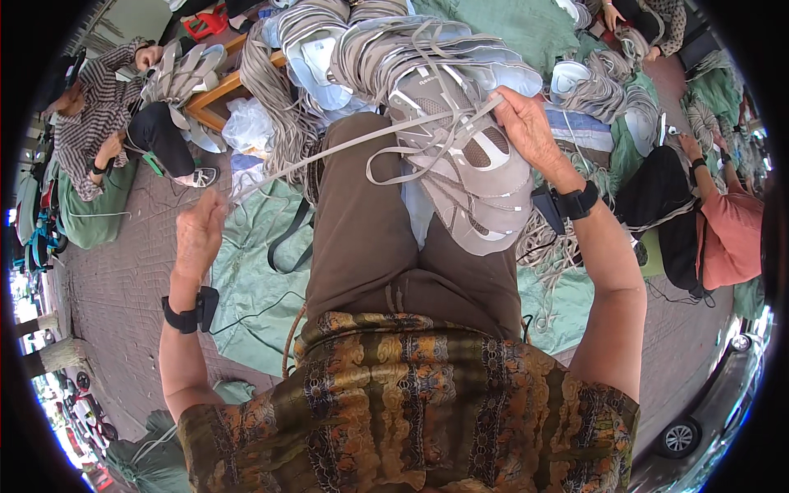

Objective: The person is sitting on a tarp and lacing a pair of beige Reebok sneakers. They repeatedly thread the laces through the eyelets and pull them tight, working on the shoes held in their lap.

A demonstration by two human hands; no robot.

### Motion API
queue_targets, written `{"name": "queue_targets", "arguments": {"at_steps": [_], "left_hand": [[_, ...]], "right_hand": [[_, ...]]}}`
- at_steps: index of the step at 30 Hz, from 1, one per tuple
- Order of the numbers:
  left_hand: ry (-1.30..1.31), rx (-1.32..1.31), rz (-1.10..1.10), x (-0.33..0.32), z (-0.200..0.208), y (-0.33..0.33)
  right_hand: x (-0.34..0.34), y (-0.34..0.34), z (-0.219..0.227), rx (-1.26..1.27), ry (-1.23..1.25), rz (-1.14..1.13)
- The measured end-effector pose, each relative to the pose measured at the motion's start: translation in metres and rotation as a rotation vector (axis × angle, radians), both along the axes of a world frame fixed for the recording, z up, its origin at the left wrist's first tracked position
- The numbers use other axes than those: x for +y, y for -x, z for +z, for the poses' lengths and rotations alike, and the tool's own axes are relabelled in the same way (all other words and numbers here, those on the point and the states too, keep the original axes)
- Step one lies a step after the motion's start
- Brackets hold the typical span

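A grey shoe upper (481,185) lies across my lap and between my knees, with a flat grey shoelace (345,146) partly threaded through its front. My left hand (200,232) is out to the left, fingers closed, and the lace runs taut from the upper toward it. Motion slightly smears those fingertips. At the upper's right edge, my right hand (530,130) pinches a part of the lace between thumb and fingers, close to the eyelets. A loose loop of lace hangs over the left side of the upper.
Stacked grey shoe uppers (394,49) lie just beyond my knees. A bundle of laces (279,123) hangs by a wooden frame (215,100). Green sheeting (255,246) covers the ground beneath me. Other people work at left, right and far right. A car (707,411) stands at lower right.
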State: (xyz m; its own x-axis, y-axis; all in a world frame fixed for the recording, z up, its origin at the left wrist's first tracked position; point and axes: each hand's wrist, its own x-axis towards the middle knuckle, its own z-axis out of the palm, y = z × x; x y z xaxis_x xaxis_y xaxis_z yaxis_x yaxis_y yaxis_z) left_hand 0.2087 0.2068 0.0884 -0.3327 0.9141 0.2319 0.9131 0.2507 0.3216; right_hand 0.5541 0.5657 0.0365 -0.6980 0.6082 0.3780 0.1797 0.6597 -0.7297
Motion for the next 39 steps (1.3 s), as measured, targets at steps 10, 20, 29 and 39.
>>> {"name": "queue_targets", "arguments": {"at_steps": [10, 20, 29, 39], "left_hand": [[0.063, -0.098, -0.014, -0.003, -0.042, 0.01], [0.159, -0.237, 0.046, 0.003, -0.052, 0.013], [0.075, 0.014, 0.059, 0.008, -0.045, 0.032], [0.134, 0.258, 0.188, -0.029, -0.067, 0.094]], "right_hand": [[0.018, 0.015, 0.011, -0.198, 0.322, -0.001], [0.01, 0.008, 0.019, 0.042, 0.681, 0.155], [0.028, 0.01, 0.023, -0.118, 0.733, 0.287], [0.011, 0.012, 0.022, -0.082, 0.692, 0.166]]}}
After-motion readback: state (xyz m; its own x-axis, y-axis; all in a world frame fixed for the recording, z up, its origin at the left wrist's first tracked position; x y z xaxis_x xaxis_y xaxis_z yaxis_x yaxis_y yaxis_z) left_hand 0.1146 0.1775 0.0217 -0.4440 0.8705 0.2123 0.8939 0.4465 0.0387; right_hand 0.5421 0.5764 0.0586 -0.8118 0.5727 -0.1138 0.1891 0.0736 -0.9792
